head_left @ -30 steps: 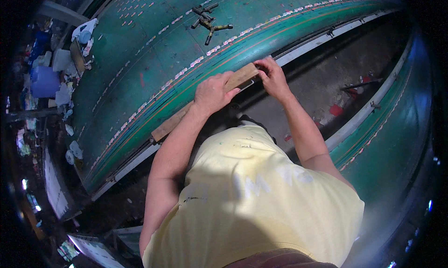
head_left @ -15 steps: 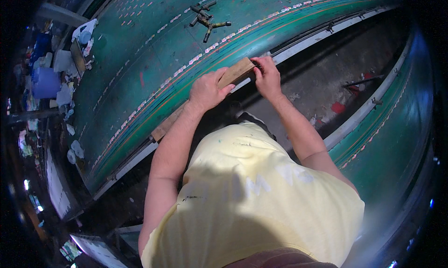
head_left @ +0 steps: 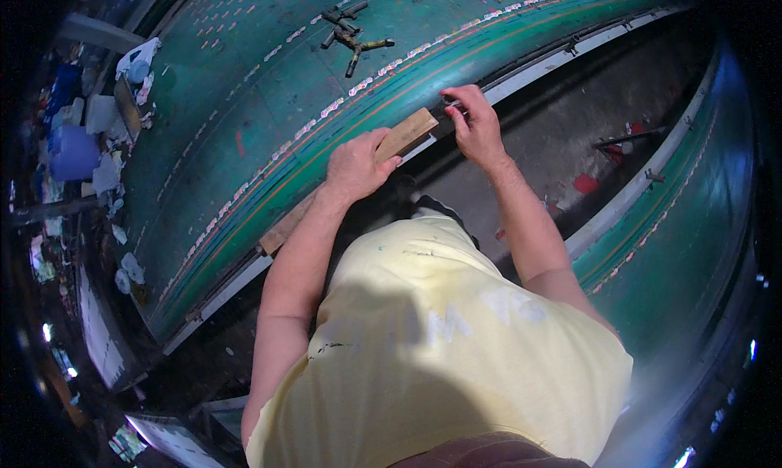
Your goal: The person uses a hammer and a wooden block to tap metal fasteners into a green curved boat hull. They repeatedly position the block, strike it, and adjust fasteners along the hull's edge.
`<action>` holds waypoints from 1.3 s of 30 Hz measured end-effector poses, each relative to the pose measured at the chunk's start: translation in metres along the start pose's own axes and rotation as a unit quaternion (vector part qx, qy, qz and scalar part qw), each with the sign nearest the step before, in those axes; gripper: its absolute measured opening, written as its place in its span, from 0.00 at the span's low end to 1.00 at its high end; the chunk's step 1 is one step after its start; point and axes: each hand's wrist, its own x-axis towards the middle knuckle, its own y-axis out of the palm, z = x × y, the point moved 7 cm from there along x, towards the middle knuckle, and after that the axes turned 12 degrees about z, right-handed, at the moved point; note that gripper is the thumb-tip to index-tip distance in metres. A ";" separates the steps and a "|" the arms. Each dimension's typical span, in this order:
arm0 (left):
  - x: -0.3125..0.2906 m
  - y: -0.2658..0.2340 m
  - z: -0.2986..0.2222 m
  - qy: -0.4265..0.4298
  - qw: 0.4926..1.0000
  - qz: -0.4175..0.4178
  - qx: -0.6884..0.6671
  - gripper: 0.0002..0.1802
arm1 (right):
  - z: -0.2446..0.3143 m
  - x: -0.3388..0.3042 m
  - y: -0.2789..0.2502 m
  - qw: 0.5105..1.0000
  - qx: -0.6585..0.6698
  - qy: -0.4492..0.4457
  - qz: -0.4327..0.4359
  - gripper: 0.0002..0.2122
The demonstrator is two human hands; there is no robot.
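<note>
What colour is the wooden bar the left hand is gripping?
The wooden bar is light brown, seen best in the head view.

We note a long green table (head_left: 277,93), small pale pieces (head_left: 332,108) in rows along its top. Dark metal fittings (head_left: 349,39) lie farther in; wooden bar (head_left: 410,134) along near edge

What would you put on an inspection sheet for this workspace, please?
Surface: green tabletop bearing rows of small pale marks; a dark pronged tool lies on it.
Job's things: wooden bar along the tabletop's near edge.
Clutter: purple container at left; red scrap on the floor.
Left hand: closed around the bar.
Right hand: near the bar's right end, fingers bent; whether it holds anything is unclear.
Cables: nothing seen.
Surroundings: second green surface at right.
</note>
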 end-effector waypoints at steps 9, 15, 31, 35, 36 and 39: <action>0.001 -0.003 0.001 0.012 1.000 0.000 -0.003 0.32 | 0.005 -0.003 0.007 0.994 -0.072 0.002 0.087 0.15; 0.002 -0.003 0.001 -0.005 0.999 0.038 -0.007 0.33 | -0.003 -0.006 0.014 0.992 -0.069 -0.014 0.100 0.15; 0.094 0.022 -0.054 0.127 0.992 0.012 -0.023 0.43 | -0.012 -0.016 0.017 1.000 0.000 -0.007 0.011 0.22; 0.090 0.018 -0.065 0.133 0.991 0.027 0.004 0.38 | -0.037 -0.044 0.025 0.988 0.005 0.125 -0.092 0.18; 0.090 0.021 -0.065 0.126 0.991 0.038 0.003 0.35 | -0.043 -0.048 0.030 0.985 0.003 0.157 -0.078 0.15; 0.090 0.025 -0.063 0.123 0.991 0.044 0.015 0.29 | -0.057 -0.057 0.039 0.976 0.000 0.212 -0.058 0.10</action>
